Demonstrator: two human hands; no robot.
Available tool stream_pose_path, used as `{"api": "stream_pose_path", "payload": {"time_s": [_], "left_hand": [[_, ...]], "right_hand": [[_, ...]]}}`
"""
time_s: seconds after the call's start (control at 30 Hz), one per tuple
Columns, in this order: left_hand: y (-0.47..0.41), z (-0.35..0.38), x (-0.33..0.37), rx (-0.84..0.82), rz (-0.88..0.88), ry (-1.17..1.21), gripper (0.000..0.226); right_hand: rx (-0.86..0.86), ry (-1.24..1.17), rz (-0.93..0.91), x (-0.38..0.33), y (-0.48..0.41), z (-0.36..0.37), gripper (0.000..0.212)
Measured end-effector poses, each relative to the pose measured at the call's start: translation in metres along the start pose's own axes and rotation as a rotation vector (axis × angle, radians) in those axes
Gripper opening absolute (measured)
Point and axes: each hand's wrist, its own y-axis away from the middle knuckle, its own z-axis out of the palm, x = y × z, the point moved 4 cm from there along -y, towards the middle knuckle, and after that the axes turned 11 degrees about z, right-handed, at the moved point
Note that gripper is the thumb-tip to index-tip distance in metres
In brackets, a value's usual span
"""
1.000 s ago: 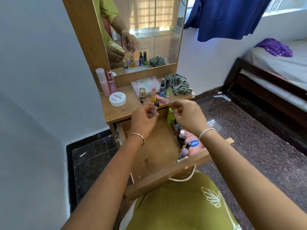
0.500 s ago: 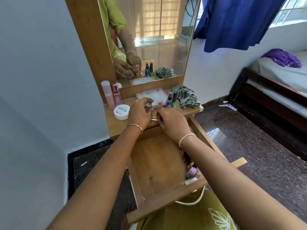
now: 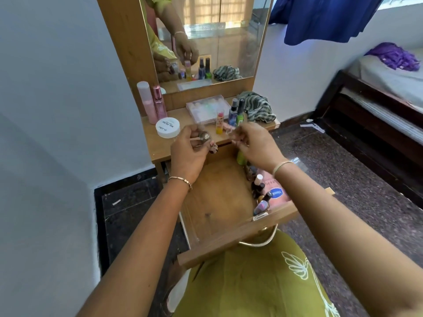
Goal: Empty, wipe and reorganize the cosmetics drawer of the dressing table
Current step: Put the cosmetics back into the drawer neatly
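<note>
The wooden desk [image 3: 160, 148] carries two pink bottles [image 3: 148, 106] at back left, a white round jar [image 3: 167, 127], a clear plastic box [image 3: 207, 108], a yellow tube [image 3: 219, 124], two spray bottles [image 3: 233, 113] and a striped cloth [image 3: 257, 106] at right.

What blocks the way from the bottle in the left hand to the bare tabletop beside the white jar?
Nothing visible. The left hand holds the small bottle over the front edge of the tabletop; the wood in front of the white jar lies bare.

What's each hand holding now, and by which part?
The left hand grips a small metal-capped bottle round its side, cap showing. The right hand has curled fingers; whether it holds anything cannot be told.
</note>
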Motion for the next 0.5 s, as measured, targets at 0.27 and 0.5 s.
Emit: {"api": "stream_pose_path", "payload": {"time_s": [0.27,0.5], "left_hand": [[0.064,0.029,-0.014,-0.36,-0.167,0.123,0.033],[0.077,0.057,-0.017,-0.451,-0.23,0.082,0.032]], "right_hand": [[-0.203,0.07,0.012,0.042,0.058,-0.011,0.021],[-0.204,0.27,-0.057,0.05,0.068,0.0,0.017]]}}
